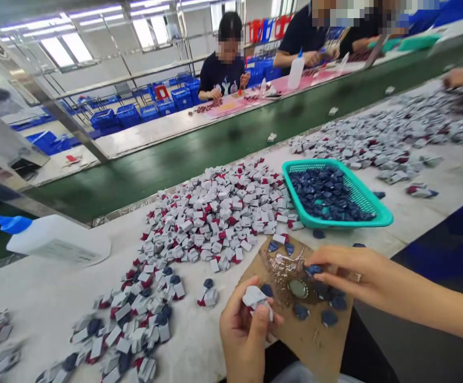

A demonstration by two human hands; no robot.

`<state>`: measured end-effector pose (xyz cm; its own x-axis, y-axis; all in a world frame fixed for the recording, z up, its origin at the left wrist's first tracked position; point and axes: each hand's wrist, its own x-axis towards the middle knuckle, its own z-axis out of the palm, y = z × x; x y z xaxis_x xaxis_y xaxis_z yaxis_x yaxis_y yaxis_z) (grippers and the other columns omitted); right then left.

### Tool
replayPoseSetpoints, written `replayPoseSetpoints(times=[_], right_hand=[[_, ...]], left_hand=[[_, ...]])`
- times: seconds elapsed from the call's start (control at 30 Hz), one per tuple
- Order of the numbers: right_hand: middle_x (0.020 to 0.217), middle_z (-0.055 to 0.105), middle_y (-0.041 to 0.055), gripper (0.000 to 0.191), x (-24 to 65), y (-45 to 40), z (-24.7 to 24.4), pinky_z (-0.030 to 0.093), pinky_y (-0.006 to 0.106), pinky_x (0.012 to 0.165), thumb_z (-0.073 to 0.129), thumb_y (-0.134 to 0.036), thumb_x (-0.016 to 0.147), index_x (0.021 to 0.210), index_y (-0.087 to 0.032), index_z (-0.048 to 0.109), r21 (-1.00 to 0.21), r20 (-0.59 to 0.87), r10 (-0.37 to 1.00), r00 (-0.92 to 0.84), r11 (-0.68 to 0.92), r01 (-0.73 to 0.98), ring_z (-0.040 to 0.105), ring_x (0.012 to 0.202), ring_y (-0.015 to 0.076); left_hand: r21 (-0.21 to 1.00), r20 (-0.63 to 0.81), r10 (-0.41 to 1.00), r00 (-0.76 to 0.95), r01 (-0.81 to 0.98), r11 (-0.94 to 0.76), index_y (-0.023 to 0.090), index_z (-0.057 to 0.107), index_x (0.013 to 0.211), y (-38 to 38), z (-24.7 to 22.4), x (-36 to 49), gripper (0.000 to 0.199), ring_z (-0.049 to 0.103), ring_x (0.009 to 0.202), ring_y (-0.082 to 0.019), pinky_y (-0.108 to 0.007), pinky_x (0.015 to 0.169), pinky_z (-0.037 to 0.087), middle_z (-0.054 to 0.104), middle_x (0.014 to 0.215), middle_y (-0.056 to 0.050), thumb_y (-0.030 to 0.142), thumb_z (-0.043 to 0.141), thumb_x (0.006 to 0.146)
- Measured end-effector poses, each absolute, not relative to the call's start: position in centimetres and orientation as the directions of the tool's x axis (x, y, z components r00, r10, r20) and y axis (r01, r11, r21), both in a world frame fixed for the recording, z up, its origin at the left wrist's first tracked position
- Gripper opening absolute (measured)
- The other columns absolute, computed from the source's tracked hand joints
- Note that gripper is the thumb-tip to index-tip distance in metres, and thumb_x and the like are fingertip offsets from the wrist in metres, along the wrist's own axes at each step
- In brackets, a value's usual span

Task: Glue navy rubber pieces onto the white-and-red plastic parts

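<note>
Cardboard, brown and rough-edged, lies as a flat irregular sheet [315,340] at the near edge of the pale worktable [35,298], its upper part smeared with a glossy dried film of glue around a small grey-green puddle [297,288]. Several dark blue rounded pieces [329,317], matte and pebble-like, sit scattered on the sheet.

The left hand [243,335] is low in the view, thumb and fingers pinched together on a small white-grey folded clip [254,298] with angular, boxy faces, held just above the cardboard's left edge. The right hand [347,274] reaches in over the sheet's upper right, its fingertips closed on one dark blue piece [313,269] beside the glue film.

Left of the sheet spreads a loose scatter of finished clips [135,324], white-grey blocks with red parts and blue caps showing. Farther back lies a thick heap of white-and-red clips [223,213], blocky and jumbled. A teal plastic mesh basket [379,215], rectangular with perforated walls, stands to the right of that heap and holds more dark blue pieces. A white squeeze bottle with a blue nozzle [56,239] lies on its side at the far left.

Beyond a dark green belt [215,149], other people sit at a pink-topped bench.
</note>
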<state>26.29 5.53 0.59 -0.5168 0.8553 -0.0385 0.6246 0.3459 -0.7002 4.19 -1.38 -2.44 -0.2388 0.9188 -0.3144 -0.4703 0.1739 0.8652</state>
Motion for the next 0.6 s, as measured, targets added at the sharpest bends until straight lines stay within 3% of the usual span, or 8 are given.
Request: replayPoseSetpoints(times=[0.13,0.27,0.4,0.6], right_hand=[[0.104,0.07,0.0067,0.03,26.0,4.6,-1.8,0.052,0.03,0.075,0.041,-0.034,0.099,0.117,-0.024,0.063,-0.624,-0.043,0.807,-0.589,0.439,0.647,0.068,0.09,0.0199],[0.079,0.064,0.0036,0.025,24.9,4.3,-3.4,0.04,0.027,0.057,0.035,-0.032,0.1,0.089,-0.021,0.053,-0.555,-0.051,0.789,-0.612,0.487,0.675,0.06,0.066,0.0157],[0.069,0.056,0.0009,0.025,24.2,4.5,-3.6,0.029,0.027,0.051,0.036,-0.031,0.099,0.076,-0.022,0.038,-0.533,-0.047,0.749,-0.661,0.541,0.651,0.052,0.057,0.0145],[0.072,0.06,0.0024,0.023,24.3,4.5,-3.5,0.033,0.029,0.054,0.036,-0.031,0.098,0.077,-0.022,0.041,-0.615,-0.131,0.749,-0.65,0.452,0.646,0.056,0.061,0.0167]], left_hand=[[0.875,-0.368,0.891,-0.267,-0.422,0.235,0.015,0.076,0.09,-2.1,-2.9,4.2,0.057,0.039,0.045,-0.004,-0.014,0.043,0.033,0.05,0.056,0.003,0.068,0.076,0.067],[0.861,-0.395,0.876,-0.277,-0.445,0.247,0.016,0.073,0.101,-2.3,-3.4,3.9,0.061,0.035,0.05,-0.004,-0.014,0.047,0.033,0.045,0.061,0.004,0.071,0.067,0.074],[0.81,-0.422,0.888,-0.185,-0.516,0.278,0.02,0.067,0.119,-2.1,-3.7,3.5,0.062,0.04,0.054,-0.004,-0.011,0.046,0.032,0.051,0.067,0.003,0.066,0.067,0.078],[0.824,-0.294,0.955,-0.029,-0.513,0.239,0.023,0.061,0.128,-1.9,-3.8,3.1,0.055,0.062,0.073,-0.011,-0.014,0.053,0.048,0.071,0.094,-0.006,0.048,0.074,0.082]])
